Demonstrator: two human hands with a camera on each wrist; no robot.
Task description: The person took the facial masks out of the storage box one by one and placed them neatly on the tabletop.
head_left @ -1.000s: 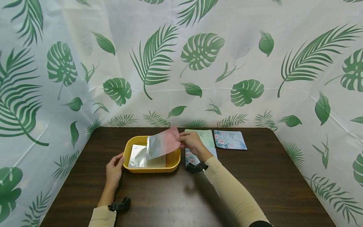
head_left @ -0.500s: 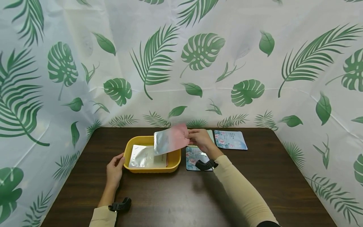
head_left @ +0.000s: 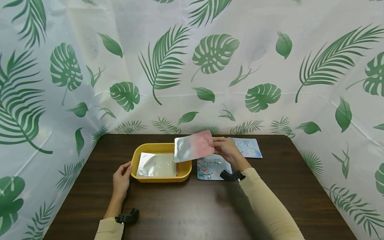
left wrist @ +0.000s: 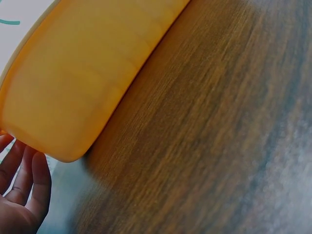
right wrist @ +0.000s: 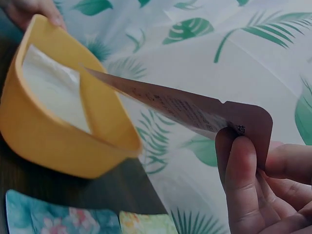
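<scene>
A pink-and-silver sheet mask packet [head_left: 193, 146] is pinched at its pink end by my right hand [head_left: 229, 150]. It is held up tilted, its silver end overlapping the right rim of a yellow plastic basket [head_left: 162, 180] in the head view. In the right wrist view, thumb and fingers press the corner of the packet [right wrist: 195, 107] between them. My left hand [head_left: 121, 178] holds the left end of the basket, fingertips at its wall in the left wrist view. Inside the basket lies a silver-white packet [head_left: 157, 165], with a pink edge showing beneath it.
On the dark wooden table [head_left: 180, 213], right of the basket, lies a blue floral packet [head_left: 211, 168]. Another blue packet [head_left: 247, 147] lies farther back, partly behind my right hand. A green packet [right wrist: 146, 223] shows in the right wrist view. A leaf-print sheet [head_left: 222, 110] hangs behind the table.
My right hand has carried the pink-and-silver packet rightward, from over the basket's middle to its right rim, uncovering more of the packet inside. My left hand stays at the basket.
</scene>
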